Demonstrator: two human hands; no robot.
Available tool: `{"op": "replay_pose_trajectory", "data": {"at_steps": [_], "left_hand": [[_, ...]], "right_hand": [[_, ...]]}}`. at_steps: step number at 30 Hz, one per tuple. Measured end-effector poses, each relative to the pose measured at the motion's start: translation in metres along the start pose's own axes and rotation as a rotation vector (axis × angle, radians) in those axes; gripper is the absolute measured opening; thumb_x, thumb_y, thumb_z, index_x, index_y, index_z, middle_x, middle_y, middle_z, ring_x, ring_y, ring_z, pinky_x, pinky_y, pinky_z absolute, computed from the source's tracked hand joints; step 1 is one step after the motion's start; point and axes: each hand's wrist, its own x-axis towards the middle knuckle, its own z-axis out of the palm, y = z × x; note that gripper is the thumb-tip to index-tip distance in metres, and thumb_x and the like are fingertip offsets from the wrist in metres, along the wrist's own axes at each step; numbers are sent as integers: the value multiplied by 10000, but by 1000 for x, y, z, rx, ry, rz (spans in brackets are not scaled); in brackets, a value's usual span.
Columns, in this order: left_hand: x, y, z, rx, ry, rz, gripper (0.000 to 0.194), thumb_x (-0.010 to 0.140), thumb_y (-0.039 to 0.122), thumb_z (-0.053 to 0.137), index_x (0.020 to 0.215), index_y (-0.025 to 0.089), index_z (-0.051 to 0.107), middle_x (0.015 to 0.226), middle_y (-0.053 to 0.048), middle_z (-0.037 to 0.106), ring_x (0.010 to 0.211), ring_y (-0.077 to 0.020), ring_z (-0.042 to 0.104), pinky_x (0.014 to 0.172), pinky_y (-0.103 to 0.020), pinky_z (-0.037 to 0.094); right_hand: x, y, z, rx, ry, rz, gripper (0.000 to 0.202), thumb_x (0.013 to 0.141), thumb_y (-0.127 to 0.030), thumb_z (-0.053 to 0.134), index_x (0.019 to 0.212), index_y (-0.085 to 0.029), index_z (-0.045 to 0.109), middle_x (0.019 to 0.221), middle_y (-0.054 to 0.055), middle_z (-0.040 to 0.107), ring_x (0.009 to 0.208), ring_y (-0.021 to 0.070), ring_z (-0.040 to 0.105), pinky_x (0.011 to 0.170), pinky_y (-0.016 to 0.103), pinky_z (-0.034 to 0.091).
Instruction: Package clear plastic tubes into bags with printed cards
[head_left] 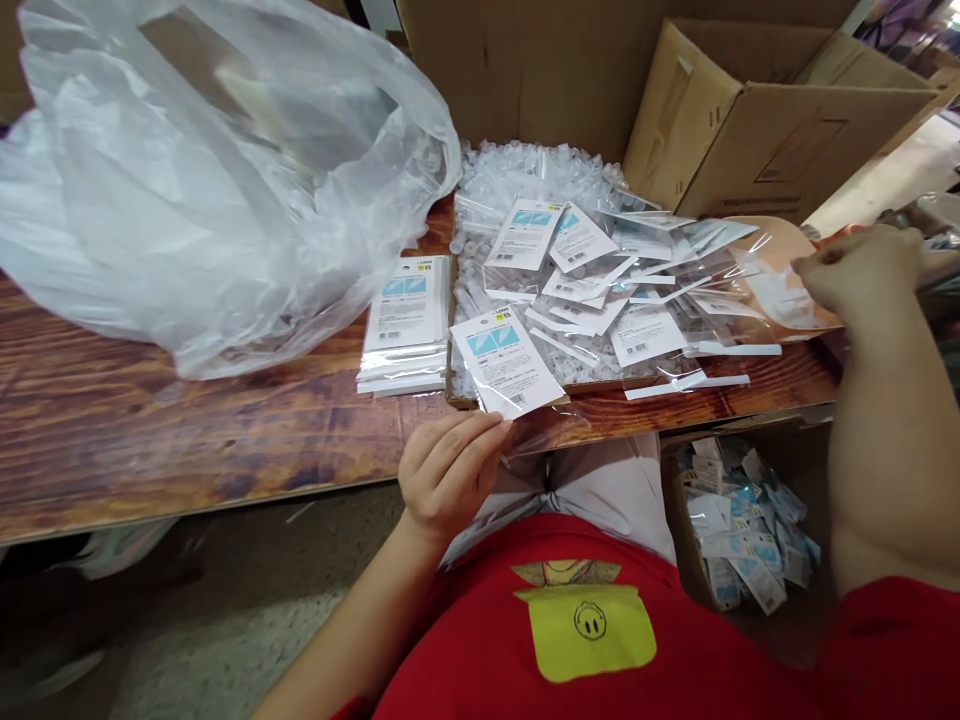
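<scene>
My left hand (pixel 454 468) pinches the lower edge of a clear packet with a white and blue printed card (pixel 510 368), which tilts over the front rim of a shallow cardboard tray. Small translucent plastic pieces (pixel 536 165) fill that tray, and several more carded packets (pixel 649 335) lie scattered on top of them. Off to the right, my right hand (pixel 862 268) is closed beside a peach-coloured sheet or dish (pixel 772 240) with something white on it. Whatever its fingers hold, if anything, cannot be made out. Left of the tray sits a neat stack of packets (pixel 405 320).
A large clear plastic bag (pixel 225 220) with white contents covers the left of the wooden table (pixel 187 440). An open cardboard box (pixel 772 140) stands behind the tray. Below the table edge at right, another box holds many carded packets (pixel 750 540).
</scene>
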Motion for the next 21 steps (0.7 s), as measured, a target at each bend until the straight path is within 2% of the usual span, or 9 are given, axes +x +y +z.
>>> {"op": "replay_pose_trajectory", "data": {"at_steps": [2,4,6,7,8,10,12,16,21], "left_hand": [[-1,-2,-5,-18,-3,-5,240,837,17,754,1034,154,743,916,-85,812,868,-200,766,795,-311,565],[-3,-3,-10,-48,-7,-38,268,833,1,746,1043,167,752,941,-76,820,877,-195,780,772,-297,565],[-6,-1,-15,-103,-9,-90,313,826,-9,737,1069,187,758,972,-62,825,887,-190,791,767,-284,580],[-7,1,-18,-138,-13,-128,337,824,-9,734,1087,201,759,989,-55,826,899,-192,795,771,-284,592],[-9,3,-20,-174,-20,-168,354,827,-3,729,1103,217,760,1003,-48,826,912,-196,798,775,-287,604],[-10,8,-25,-234,-47,-240,344,849,27,708,1106,249,770,1007,-37,827,934,-209,801,779,-304,630],[-9,12,-29,-264,-86,-282,279,878,77,695,1054,271,792,967,-26,828,920,-218,805,776,-317,650],[-6,15,-34,-315,-142,-298,211,874,122,740,981,289,810,902,-7,826,827,-194,804,790,-308,658],[-8,12,-33,-384,-160,-295,209,853,129,789,975,296,820,889,-5,820,775,-160,763,754,-288,609]], "right_hand": [[-17,5,-4,87,105,69,423,896,-406,757,1235,-155,721,1432,239,547,1395,395,438,1054,640,317],[-47,3,-10,223,352,2,546,822,-395,819,1298,-165,681,1438,236,547,1396,410,463,1091,648,319],[-88,-11,-15,345,599,-217,464,775,-387,853,1155,-159,720,1280,199,653,1277,384,577,1091,609,370],[-112,-22,-17,402,661,-416,364,794,-356,836,1096,-185,726,1157,152,710,1199,357,631,1094,588,385],[-136,-35,-17,488,638,-629,327,812,-285,821,1117,-224,719,1094,115,735,1121,315,667,1033,523,441],[-182,-64,-16,731,447,-999,441,849,-137,766,1256,-279,673,975,47,759,882,201,687,828,378,485],[-217,-90,-12,969,242,-1167,522,889,-112,728,1364,-303,628,972,8,771,797,141,679,744,327,464],[-246,-118,-4,1239,50,-1167,384,935,-102,663,1277,-262,725,918,19,775,769,123,684,709,305,479],[-248,-124,3,1491,-198,-907,274,862,-122,771,1058,-303,829,865,15,775,748,134,710,673,274,544]]}}
